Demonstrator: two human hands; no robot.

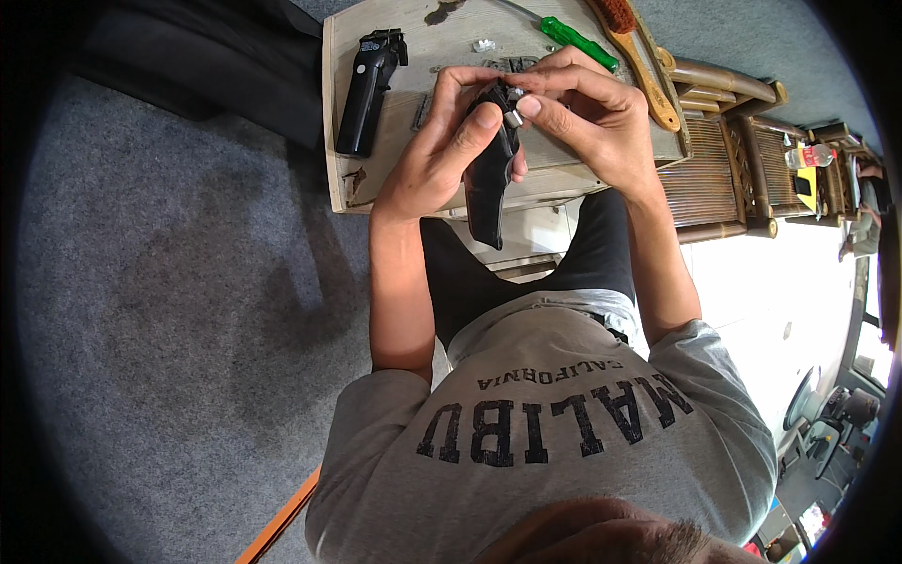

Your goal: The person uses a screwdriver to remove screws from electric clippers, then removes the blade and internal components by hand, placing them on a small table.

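Observation:
My left hand (pixel 442 150) grips a black hair clipper body (pixel 490 188) upright above the near edge of a small wooden table (pixel 343 113), thumb pressed on its upper part. My right hand (pixel 592 117) meets it from the right, fingertips pinching a small silvery part (pixel 514 118) at the clipper's top end. Both forearms rise from the lower edge of the view.
A second black clipper (pixel 368 89) lies on the table's left side. A green-handled screwdriver (pixel 578 42), a wooden brush (pixel 634 52) and small metal parts (pixel 484 44) lie at the back. Bamboo furniture (pixel 742 160) stands right; grey carpet (pixel 178 310) spreads left.

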